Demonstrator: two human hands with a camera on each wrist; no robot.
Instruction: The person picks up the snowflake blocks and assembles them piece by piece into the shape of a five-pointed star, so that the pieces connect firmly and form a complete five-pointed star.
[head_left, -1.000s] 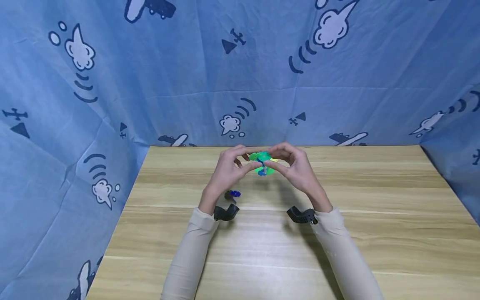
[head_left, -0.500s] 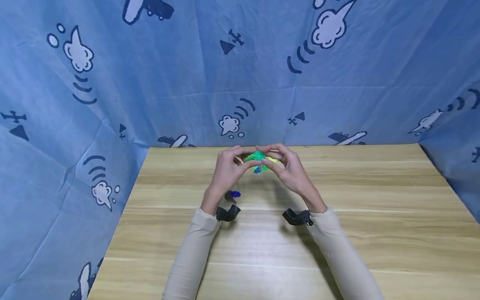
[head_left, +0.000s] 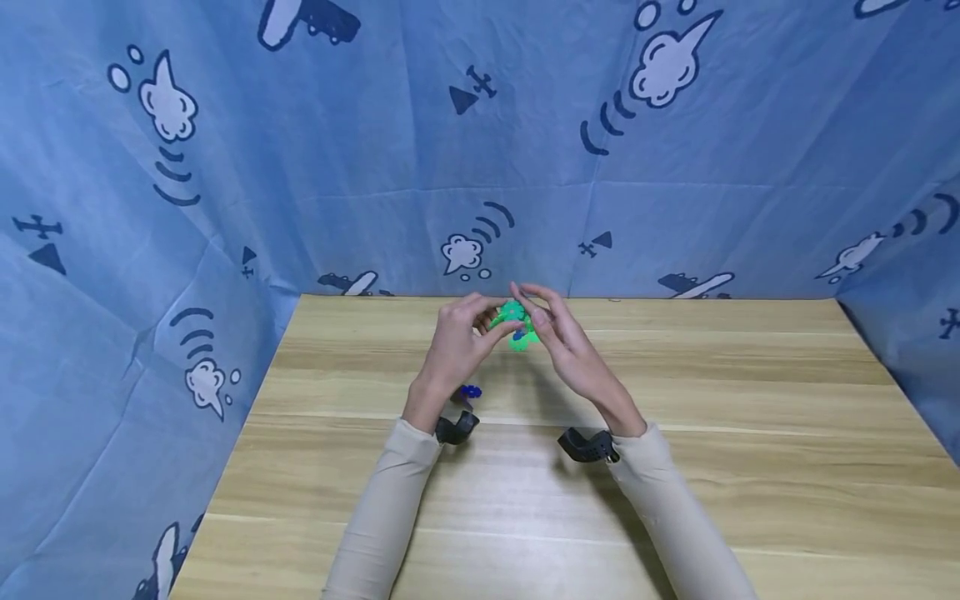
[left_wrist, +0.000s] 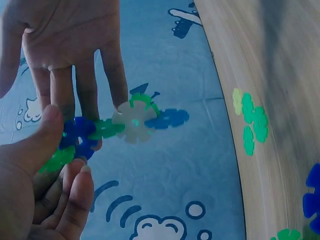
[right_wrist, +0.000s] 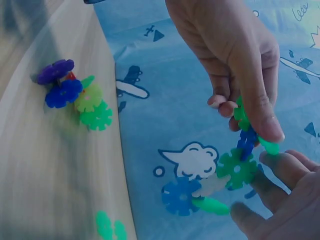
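along the far left and round the back hangs a blue cloth [head_left: 315, 167] printed with planes and clouds. in front of it a pale wood table [head_left: 330, 500] spreads out, and the person's left hand [head_left: 452, 346] is raised over its far half. thumb and curled fingers pinch one end of a chain of flower-shaped plastic discs in green, blue and white [left_wrist: 109, 129]. below that hand, near the wrist, a dark-blue flower-shaped plastic piece [head_left: 471, 391] sits on the table.

the chain hangs in the air between the hands. seen from the left wrist, its long axis runs almost level, rising slightly from the pinched end at the left to a blue disc [left_wrist: 175, 117] at the right, which tilts away; the white disc [left_wrist: 134, 131] shows its face. seen from the right wrist, the same axis slants from the pinch at upper right down to the free end at lower left, where the blue disc is nearly face-on.

next comes the right hand [head_left: 573, 354], its fingers extended, slightly parted and gripping nothing, close beside the chain; i cannot tell whether the tips touch it.

over at the right wrist view's top right, the cloth carries a letter-like squiggle [right_wrist: 300, 12], too unclear to read.
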